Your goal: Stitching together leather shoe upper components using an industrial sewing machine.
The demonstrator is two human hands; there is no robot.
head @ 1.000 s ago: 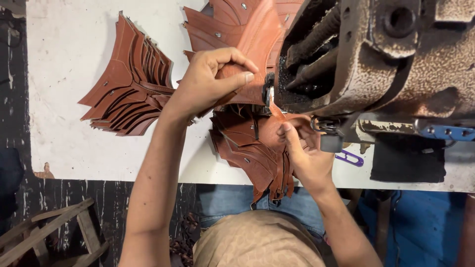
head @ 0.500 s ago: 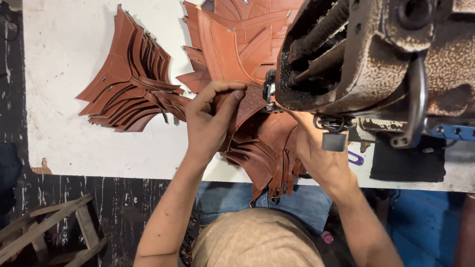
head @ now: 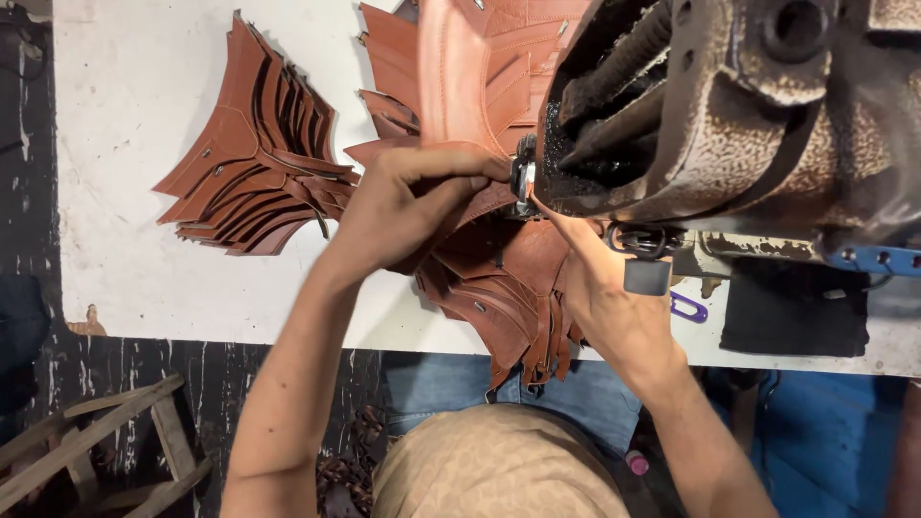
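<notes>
Two bare hands meet at the foot of a worn, rust-flecked sewing machine (head: 729, 125) as you bend over a white worktable (head: 134, 115). Nearest you, your tan-covered head and blue-trousered lap fill the bottom of the view, with a wooden frame (head: 86, 432) on the dark floor to your left. Your left hand (head: 403, 206) is curled over a brown leather piece (head: 460, 86), fingers closed on its lower edge, pressing it toward the metal presser foot (head: 523, 177). Your right hand (head: 604, 288) comes up from below, its forefinger stretched to the same spot; whether it grips the leather or only steadies it cannot be told, since the machine hides the fingertips. Beneath both hands a fanned heap of brown leather cut-outs (head: 499, 297) spills over the table's near edge. Farther left, well apart, lies a second fanned stack (head: 249, 173). Beside the machine sit a purple clip (head: 689, 308) and a dark cloth (head: 791, 312).
</notes>
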